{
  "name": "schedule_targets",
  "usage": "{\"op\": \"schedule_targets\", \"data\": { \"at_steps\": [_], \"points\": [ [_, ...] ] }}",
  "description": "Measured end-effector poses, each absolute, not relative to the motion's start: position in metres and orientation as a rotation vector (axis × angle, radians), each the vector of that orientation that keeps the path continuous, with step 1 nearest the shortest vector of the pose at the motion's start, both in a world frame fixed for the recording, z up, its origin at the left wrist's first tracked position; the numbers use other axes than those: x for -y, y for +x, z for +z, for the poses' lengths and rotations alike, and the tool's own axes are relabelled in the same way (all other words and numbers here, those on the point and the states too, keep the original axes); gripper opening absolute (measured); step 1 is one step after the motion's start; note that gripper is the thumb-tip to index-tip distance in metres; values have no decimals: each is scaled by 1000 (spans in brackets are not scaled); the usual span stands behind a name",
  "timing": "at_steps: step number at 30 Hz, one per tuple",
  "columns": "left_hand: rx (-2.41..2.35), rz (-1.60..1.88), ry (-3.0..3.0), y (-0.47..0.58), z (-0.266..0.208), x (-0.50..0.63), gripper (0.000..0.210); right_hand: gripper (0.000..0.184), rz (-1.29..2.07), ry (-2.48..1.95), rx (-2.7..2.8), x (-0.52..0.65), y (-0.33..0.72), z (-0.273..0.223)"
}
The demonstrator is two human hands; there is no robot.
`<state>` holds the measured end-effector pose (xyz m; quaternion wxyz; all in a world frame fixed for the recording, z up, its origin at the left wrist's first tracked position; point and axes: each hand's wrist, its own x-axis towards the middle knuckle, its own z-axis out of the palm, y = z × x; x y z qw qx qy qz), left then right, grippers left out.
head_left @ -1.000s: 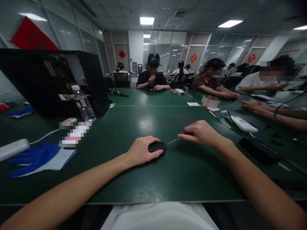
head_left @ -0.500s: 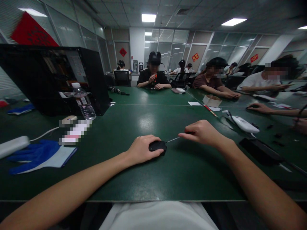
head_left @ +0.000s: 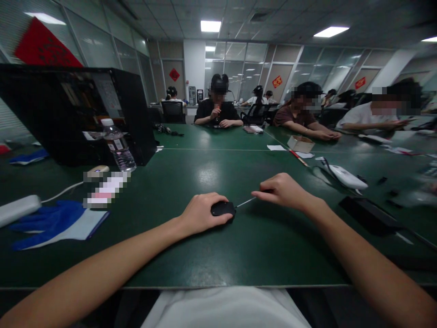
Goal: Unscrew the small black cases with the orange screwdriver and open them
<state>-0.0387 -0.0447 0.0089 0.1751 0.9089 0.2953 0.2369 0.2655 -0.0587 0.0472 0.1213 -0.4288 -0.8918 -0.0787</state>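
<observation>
Resting on the green tabletop, a black computer mouse sits under the curled fingers and thumb of my left hand. A thin, straight metal rod reaches from the mouse's right end to the fingertips of my right hand. That right hand is closed, with the thumb and forefinger pressed on the rod; whatever part lies inside the fist is hidden. Exactly where the rod's tip meets the mouse is too small to tell.
An open computer case stands left, behind a water bottle. Nearer lie a blue-and-white glove and a white power strip. To the right are a black box, a white device and an open carton. Several people sit beyond.
My right hand has shifted slightly left toward the mouse, still holding the rod. The mouse's right end looks lower. At the far right, a co-worker's outstretched arm has drawn back, leaving a blur.
</observation>
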Motion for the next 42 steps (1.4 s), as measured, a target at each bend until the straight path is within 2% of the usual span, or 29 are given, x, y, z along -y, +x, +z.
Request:
{"op": "schedule_targets", "data": {
  "at_steps": [2, 8, 11, 15, 17, 20, 22, 24, 28, 31, 35, 42],
  "points": [
    [-848, 675, 2578, -39, 8, 44, 38, 58, -351, -1204, 2577, 60, 263, 46],
    [-894, 695, 2569, -37, 6, 44, 37, 51, -1045, -823, 2340, 85, 244, 62],
    [-900, 712, 2562, -37, 6, 45, 36, 50, -1180, -739, 2289, 96, 236, 69],
    [-900, 721, 2551, -36, 6, 45, 36, 55, -864, -1162, 2354, 88, 237, 65],
    [-903, 718, 2550, -36, 6, 45, 36, 60, -504, -1442, 2411, 77, 242, 58],
    [-906, 726, 2553, -36, 5, 45, 35, 69, 235, -1655, 2475, 61, 247, 46],
    [-903, 732, 2560, -37, 5, 44, 36, 71, 470, -1685, 2452, 56, 248, 41],
    [-896, 730, 2567, -37, 4, 44, 36, 67, 248, -1669, 2445, 58, 247, 40],
    [-891, 723, 2575, -38, 6, 45, 37, 58, -605, -1359, 2399, 79, 241, 54],
    [-905, 725, 2567, -37, 7, 46, 36, 56, -861, -1134, 2374, 98, 232, 66],
    [-931, 741, 2543, -36, 8, 47, 37, 57, -859, -1241, 2281, 105, 221, 66],
    [-906, 741, 2542, -35, 6, 45, 40, 64, -385, -1540, 2413, 72, 215, 38]
  ]
}}
